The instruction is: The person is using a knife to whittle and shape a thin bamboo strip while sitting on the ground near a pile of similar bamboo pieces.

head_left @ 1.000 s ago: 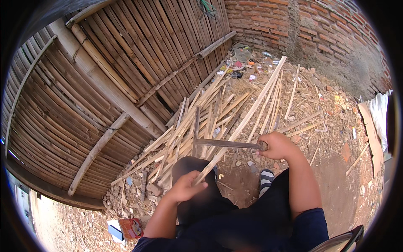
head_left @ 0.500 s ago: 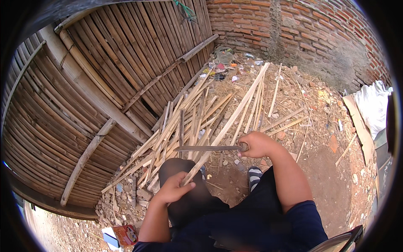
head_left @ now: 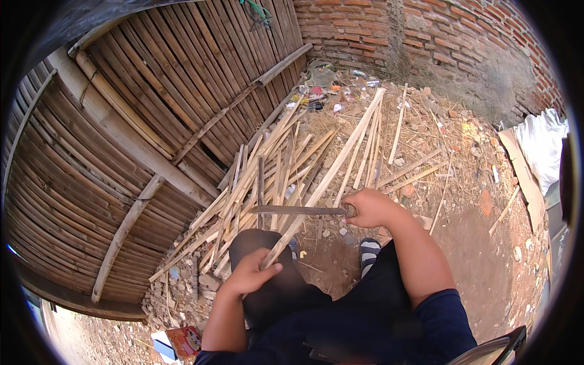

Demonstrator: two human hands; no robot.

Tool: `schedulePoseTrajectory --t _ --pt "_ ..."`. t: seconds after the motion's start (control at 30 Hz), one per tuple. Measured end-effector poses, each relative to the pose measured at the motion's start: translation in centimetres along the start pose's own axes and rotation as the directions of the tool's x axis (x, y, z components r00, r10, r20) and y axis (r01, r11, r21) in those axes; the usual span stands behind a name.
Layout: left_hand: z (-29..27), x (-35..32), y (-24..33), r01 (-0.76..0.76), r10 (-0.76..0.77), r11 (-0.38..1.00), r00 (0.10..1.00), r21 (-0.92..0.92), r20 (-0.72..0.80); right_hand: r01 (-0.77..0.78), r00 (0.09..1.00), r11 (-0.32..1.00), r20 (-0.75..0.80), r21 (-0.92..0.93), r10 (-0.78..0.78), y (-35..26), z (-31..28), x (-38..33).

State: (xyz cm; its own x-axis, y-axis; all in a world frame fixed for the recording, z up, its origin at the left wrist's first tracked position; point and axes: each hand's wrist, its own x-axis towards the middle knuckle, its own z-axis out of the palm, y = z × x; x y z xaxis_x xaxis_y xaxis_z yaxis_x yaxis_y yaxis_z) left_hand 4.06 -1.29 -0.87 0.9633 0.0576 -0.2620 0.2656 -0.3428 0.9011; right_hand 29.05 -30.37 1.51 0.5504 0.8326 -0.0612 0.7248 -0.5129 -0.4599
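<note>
My left hand (head_left: 250, 274) grips the near end of a long split bamboo strip (head_left: 331, 173) that runs up and to the right across the pile. My right hand (head_left: 370, 207) is closed on the handle of a long flat blade (head_left: 295, 210), held level and pointing left, its edge crossing the strip. Below the hands are my dark-clothed knees and a striped sandal (head_left: 368, 252) on the dirt.
A pile of cut bamboo strips (head_left: 267, 176) lies against a leaning bamboo fence panel (head_left: 140, 115). A brick wall (head_left: 426, 36) closes the back. Litter sits in the corner, a white cloth (head_left: 541, 146) at right, a red packet (head_left: 185, 340) at lower left.
The view has shifted slightly; the blade stays level across the strip, and both hands keep their grips in nearly the same places.
</note>
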Motion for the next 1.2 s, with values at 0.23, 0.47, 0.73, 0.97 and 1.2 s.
schedulePoseTrajectory --t 0.23,0.47,0.73,0.97,1.2 --pt "-0.3 0.0 0.0 -0.01 0.01 1.0 1.0 0.008 -0.013 -0.232 0.941 0.964 -0.222 0.13 0.256 4.3 -1.9 -0.2" --pt "-0.4 -0.2 0.8 0.043 -0.042 0.999 0.999 0.028 -0.018 -0.195 0.972 0.977 -0.118 0.08 0.204 1.2 -1.8 -0.6" --pt "-0.2 0.5 -2.7 -0.242 0.247 0.965 0.968 0.102 -0.042 -0.043 0.999 0.999 0.027 0.016 0.043 0.7 -1.2 0.4" --pt "-0.6 0.2 -1.4 -0.048 0.046 0.997 0.999 -0.062 -0.022 -0.245 0.925 0.957 -0.259 0.153 0.278 3.5 -2.3 -0.4" --pt "-0.2 0.0 -0.6 0.01 -0.011 0.989 1.0 -0.147 -0.008 -0.046 0.999 0.998 -0.019 -0.037 0.046 -1.1 -0.9 -0.2"
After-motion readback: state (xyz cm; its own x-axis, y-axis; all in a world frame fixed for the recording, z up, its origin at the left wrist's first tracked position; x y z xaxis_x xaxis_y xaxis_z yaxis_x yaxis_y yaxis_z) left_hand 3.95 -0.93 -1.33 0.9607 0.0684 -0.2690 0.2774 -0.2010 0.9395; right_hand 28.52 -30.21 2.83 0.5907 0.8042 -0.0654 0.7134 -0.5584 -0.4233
